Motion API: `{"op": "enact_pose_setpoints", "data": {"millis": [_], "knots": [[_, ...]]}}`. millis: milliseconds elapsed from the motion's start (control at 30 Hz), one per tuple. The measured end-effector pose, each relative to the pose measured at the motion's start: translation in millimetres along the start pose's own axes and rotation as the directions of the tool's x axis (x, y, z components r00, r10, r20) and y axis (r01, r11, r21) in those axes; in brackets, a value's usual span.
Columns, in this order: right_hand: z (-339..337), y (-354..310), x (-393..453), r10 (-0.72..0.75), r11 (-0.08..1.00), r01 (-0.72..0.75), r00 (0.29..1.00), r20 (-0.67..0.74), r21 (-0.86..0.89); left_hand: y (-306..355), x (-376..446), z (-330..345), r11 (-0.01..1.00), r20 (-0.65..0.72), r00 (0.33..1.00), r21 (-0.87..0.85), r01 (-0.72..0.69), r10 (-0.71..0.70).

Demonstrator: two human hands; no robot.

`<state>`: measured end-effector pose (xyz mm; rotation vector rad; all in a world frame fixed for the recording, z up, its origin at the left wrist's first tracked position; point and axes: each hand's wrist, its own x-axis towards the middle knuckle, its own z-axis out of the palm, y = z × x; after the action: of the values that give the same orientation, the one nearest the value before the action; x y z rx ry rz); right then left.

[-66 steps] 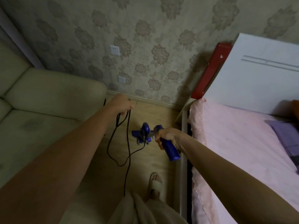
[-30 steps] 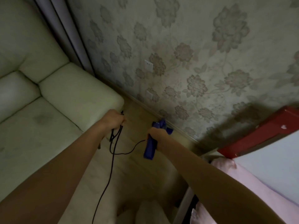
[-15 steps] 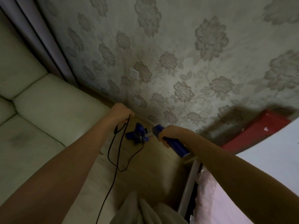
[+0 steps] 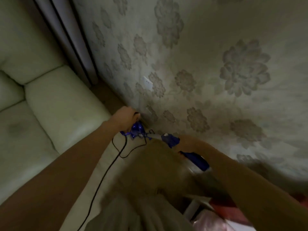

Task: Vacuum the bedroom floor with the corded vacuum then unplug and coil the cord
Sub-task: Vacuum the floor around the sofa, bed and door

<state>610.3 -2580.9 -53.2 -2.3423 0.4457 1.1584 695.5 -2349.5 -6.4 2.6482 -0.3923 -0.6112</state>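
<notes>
A blue corded stick vacuum (image 4: 137, 130) stands on the wooden floor, its body low against the flowered wall. My right hand (image 4: 187, 142) grips its blue handle (image 4: 195, 158), which slants back toward me. My left hand (image 4: 126, 118) reaches to the foot of the wall and holds the black cord (image 4: 106, 170) at its dark end, close to a low wall socket (image 4: 149, 112). The cord loops on the floor below the vacuum and trails back past my left arm. Whether the plug sits in the socket is hidden by my fingers.
A pale green sofa (image 4: 50, 114) fills the left side, its arm close to my left hand. A second white socket (image 4: 148, 82) sits higher on the wall. Grey curtains (image 4: 66, 39) hang at the corner. The bed's white frame (image 4: 193, 205) and pink cover (image 4: 211, 222) lie bottom right.
My view has swung left and closer to the wall. My left hand has moved with the cord from above the floor to the low socket at the foot of the wall. The vacuum now lies nearer the wall.
</notes>
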Motion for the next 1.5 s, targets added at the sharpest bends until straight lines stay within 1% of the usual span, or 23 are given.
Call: {"op": "enact_pose_setpoints", "data": {"millis": [33, 67, 100, 133, 167, 233, 300, 367, 467, 567, 733, 833, 933, 1033, 1133, 1233, 1333, 1400, 1500], "knots": [[-20.5, -0.2, 12.1, -0.023, 0.999, 0.023, 1.0, -0.006, -0.024, 10.3, 14.2, -4.6, 0.999, -0.086, 0.996, -0.013, 0.038, -0.039], [-29.3, -1.8, 17.9, -0.051, 0.999, 0.051, 0.999, -0.011, 0.001, 15.4, 21.0, -9.7, 0.997, -0.141, 0.988, -0.044, 0.06, -0.065], [-43.1, -5.0, 24.5, -0.076, 0.997, 0.076, 0.997, 0.002, 0.027, 21.3, 30.3, -14.4, 0.993, -0.174, 0.98, -0.075, 0.089, -0.101], [-54.5, -6.1, 32.2, -0.106, 0.993, 0.107, 0.994, -0.003, 0.05, 27.0, 37.2, -17.6, 0.983, -0.176, 0.973, -0.13, 0.131, -0.153], [-66.4, -9.2, 36.6, -0.118, 0.991, 0.118, 0.993, 0.004, 0.059, 31.1, 43.4, -18.6, 0.967, -0.157, 0.965, -0.179, 0.184, -0.212], [-78.8, -16.4, 41.7, -0.137, 0.987, 0.135, 0.99, 0.02, 0.082, 31.9, 46.2, -16.3, 0.916, -0.069, 0.947, -0.285, 0.282, -0.313], [-88.7, -27.1, 48.9, -0.165, 0.984, 0.161, 0.985, 0.043, 0.081, 27.3, 46.8, -12.1, 0.821, -0.003, 0.911, -0.434, 0.37, -0.412], [-92.4, -36.9, 59.1, -0.185, 0.979, 0.179, 0.981, 0.059, 0.096, 23.8, 48.0, -14.0, 0.709, 0.009, 0.873, -0.58, 0.402, -0.488], [-98.2, -56.3, 76.3, -0.203, 0.973, 0.194, 0.977, 0.061, 0.123, 23.3, 58.5, -32.7, 0.631, 0.0, 0.853, -0.673, 0.386, -0.522], [-102.8, -75.7, 91.2, -0.215, 0.97, 0.205, 0.974, 0.067, 0.129, 21.2, 70.8, -48.8, 0.615, 0.021, 0.852, -0.683, 0.394, -0.523], [-117.4, -136.9, 125.3, -0.246, 0.96, 0.232, 0.966, 0.075, 0.159, -6.6, 94.3, -68.3, 0.503, 0.037, 0.801, -0.761, 0.41, -0.597], [-126.3, -180.4, 139.3, -0.252, 0.951, 0.228, 0.963, 0.094, 0.207, -32.9, 110.3, -83.4, 0.393, 0.075, 0.776, -0.829, 0.398, -0.626], [-137.8, -211.1, 150.5, -0.266, 0.949, 0.241, 0.959, 0.103, 0.206, -53.5, 123.7, -97.6, 0.344, 0.085, 0.755, -0.853, 0.393, -0.651], [-145.6, -224.8, 166.5, -0.26, 0.947, 0.23, 0.958, 0.118, 0.223, -68.4, 132.7, -107.7, 0.311, 0.105, 0.732, -0.858, 0.409, -0.673], [-149.3, -232.0, 181.8, -0.257, 0.942, 0.218, 0.958, 0.128, 0.256, -80.9, 141.2, -119.7, 0.298, 0.099, 0.737, -0.873, 0.387, -0.668], [-157.3, -252.6, 198.9, -0.255, 0.94, 0.212, 0.957, 0.136, 0.267, -91.3, 154.7, -131.5, 0.322, 0.073, 0.74, -0.868, 0.377, -0.669], [-166.2, -282.0, 215.7, -0.248, 0.945, 0.202, 0.955, 0.162, 0.257, -100.6, 161.5, -133.5, 0.346, 0.055, 0.728, -0.853, 0.391, -0.684], [-172.2, -304.9, 229.0, -0.238, 0.955, 0.194, 0.953, 0.187, 0.226, -105.9, 160.1, -135.2, 0.326, 0.064, 0.698, -0.851, 0.412, -0.714], [-182.5, -336.8, 246.3, -0.236, 0.954, 0.189, 0.953, 0.19, 0.233, -110.9, 157.7, -141.9, 0.299, 0.078, 0.657, -0.846, 0.441, -0.75]]}}
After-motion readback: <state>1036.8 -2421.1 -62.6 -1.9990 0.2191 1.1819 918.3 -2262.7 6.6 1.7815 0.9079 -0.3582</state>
